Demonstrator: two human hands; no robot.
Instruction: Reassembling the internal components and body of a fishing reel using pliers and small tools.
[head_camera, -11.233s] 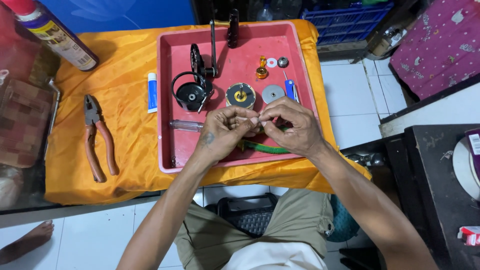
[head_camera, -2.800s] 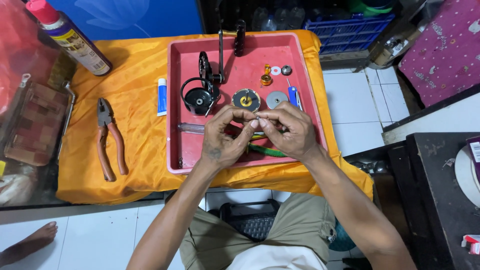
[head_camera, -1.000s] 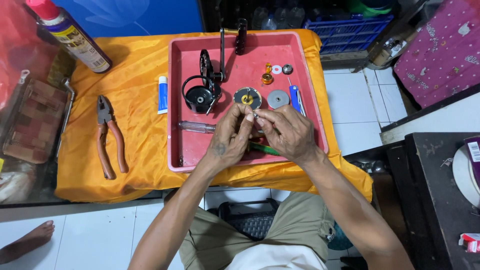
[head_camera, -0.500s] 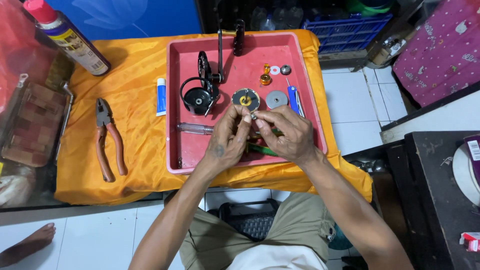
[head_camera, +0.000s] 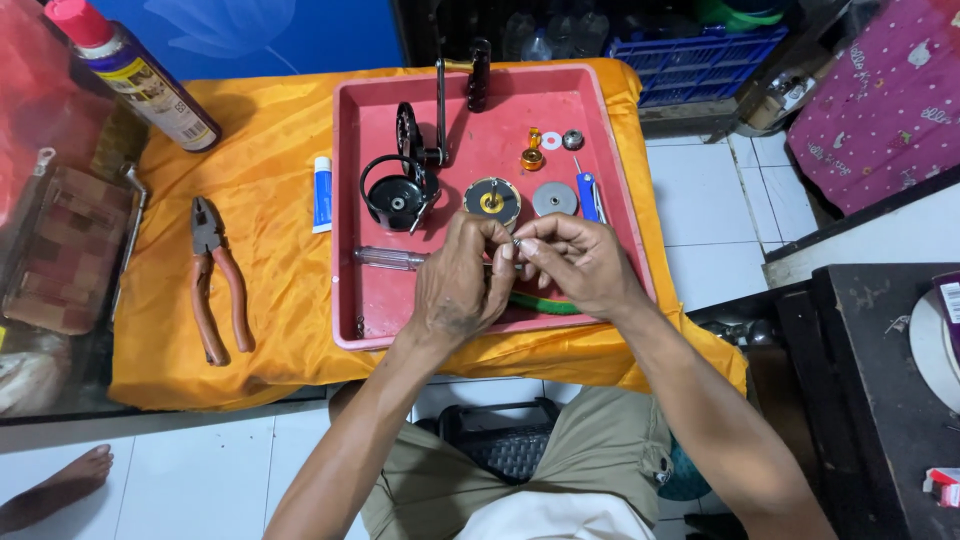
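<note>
Cloth first: orange cloth draped over the low table fills the middle of the frame, soft and creased, so anything I drop stays where it lands. On it, centre, sits the pink plastic tray, its raised rim corralling the loose bits. Far upper left, a spray can with a red cap lies tilted. Left of the tray, pliers with worn reddish grips wait, and a small white and blue tube lies just beside the rim. Inside the tray: black fishing reel body with its crank, a clear-handled screwdriver, a dark round gear disc, a plain grey disc, an orange knob. Now my left hand and right hand meet low over the tray, fingertips of both pinched on a tiny metal part, glinting, too small to make out
</note>
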